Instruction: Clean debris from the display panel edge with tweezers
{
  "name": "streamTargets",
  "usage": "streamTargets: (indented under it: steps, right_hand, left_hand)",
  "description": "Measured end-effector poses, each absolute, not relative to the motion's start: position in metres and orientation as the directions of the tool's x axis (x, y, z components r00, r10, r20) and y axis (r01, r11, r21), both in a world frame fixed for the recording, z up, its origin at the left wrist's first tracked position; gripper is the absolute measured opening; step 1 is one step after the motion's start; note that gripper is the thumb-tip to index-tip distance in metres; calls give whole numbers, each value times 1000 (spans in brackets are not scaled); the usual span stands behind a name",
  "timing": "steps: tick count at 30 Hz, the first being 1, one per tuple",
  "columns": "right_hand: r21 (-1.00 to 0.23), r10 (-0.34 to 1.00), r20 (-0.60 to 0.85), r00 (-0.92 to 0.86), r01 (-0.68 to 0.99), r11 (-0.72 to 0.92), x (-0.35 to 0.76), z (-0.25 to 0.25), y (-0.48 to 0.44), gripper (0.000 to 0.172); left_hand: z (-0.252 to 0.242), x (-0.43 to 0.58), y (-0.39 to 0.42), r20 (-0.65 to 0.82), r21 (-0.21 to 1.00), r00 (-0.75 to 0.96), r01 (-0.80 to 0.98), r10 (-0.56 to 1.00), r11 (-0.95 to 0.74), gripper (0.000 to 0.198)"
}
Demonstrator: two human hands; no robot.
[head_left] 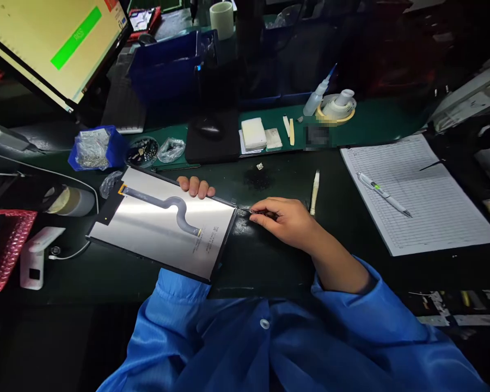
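Head view: blue coat (pixel 228 348) nearest, sleeves reaching over a dark, scuffed counter (pixel 265 267). Panel (pixel 147 228) is held over the counter left of center, silver back up, grey ribbon cable (pixel 147 199) curving across it. Left hand (pixel 195 187) mostly hidden under the panel; grip is fingers hooked over its far edge, holding it. Right hand (pixel 289 220): grip pinched on a thin dark tool (pixel 265 213), tip at the panel's right corner; contact unclear.

White bracket (pixel 32 256) and pink bubble wrap (pixel 18 245) far left. Right: lined paper (pixel 424 228) with a white pen (pixel 384 194) on it. Pale stick (pixel 314 193) lies between paper and panel.

Behind: small blue tray (pixel 120 148) with bagged bits, black mouse (pixel 207 128) on a mat, white pad (pixel 253 134), dropper bottle (pixel 315 100) beside a tape roll (pixel 330 115).

Further back: keyboard (pixel 124 106), blue bin (pixel 163 65), lit monitor (pixel 28 43) with green bar, white cup (pixel 221 20). Room's dim; back right too dark to read.
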State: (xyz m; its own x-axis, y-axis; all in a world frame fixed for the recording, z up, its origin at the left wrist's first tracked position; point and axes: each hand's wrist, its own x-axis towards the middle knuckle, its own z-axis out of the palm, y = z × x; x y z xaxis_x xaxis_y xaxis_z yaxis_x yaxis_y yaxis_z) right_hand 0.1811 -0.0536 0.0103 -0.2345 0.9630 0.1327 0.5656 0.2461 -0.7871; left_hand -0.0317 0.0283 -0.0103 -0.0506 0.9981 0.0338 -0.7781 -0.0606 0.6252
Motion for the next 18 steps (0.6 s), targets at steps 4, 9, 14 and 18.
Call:
streamTargets:
  steps: [4, 9, 14, 18]
  right_hand:
    - [-790, 959, 139, -246, 557, 257, 182, 13, -54, 22]
    - [-822, 974, 105, -200, 534, 198, 182, 14, -54, 16]
    - [-800, 961, 173, -215, 538, 265, 183, 14, -53, 22]
    - [-847, 979, 114, -170, 498, 185, 182, 11, -55, 20]
  left_hand:
    - [-7, -35, 25, 123, 612, -21, -785, 992, -93, 46]
    - [4, -35, 24, 144, 666, -39, -735, 989, -126, 54]
    - [3, -35, 34, 115, 700, -76, -701, 990, -135, 66]
    - [-9, -40, 46, 139, 673, -111, -718, 984, -176, 71]
